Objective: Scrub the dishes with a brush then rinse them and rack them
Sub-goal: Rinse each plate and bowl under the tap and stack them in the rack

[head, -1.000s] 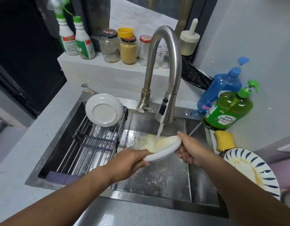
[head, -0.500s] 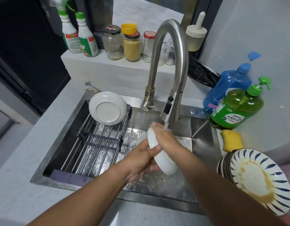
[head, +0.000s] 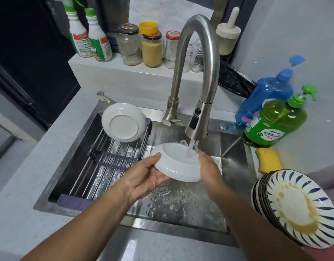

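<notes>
- The sink [head: 232, 147] takes up most of my view; its drain is hidden under the white plate [head: 173, 166].
- A roll-up rack [head: 106, 162] spans the sink's left half, so I judge wet dishes drain there; one rinsed plate [head: 123, 125] already leans at its far end.
- I hold the white plate upside down under the faucet [head: 198, 72] stream, base up, to flush it.
- My left hand [head: 143, 178] grips its left rim, thumb on top; my right hand [head: 209, 170] clasps the right rim, fingertips hidden.
- The dirty striped stack [head: 297, 210] on the right is cut off; no brush shows.
</notes>
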